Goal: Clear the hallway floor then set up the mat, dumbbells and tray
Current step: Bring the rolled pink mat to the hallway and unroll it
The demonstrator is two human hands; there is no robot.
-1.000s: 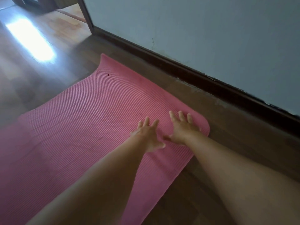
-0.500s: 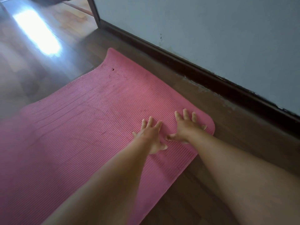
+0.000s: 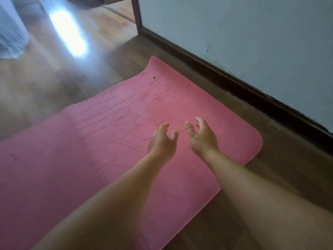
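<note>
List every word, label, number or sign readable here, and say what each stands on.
None: no text can be read anywhere in this view.
The pink ribbed foam mat shows only ribbing and a small dark hole.
The pale wall, dark skirting board and wooden floor carry no writing.
The left hand and right hand hold nothing.

Bare wooden floor (image 3: pixel 54 91) lies open left of the pink mat (image 3: pixel 108 132); the wall (image 3: pixel 252 42) and dark skirting board (image 3: pixel 225 78) block the right.
</note>
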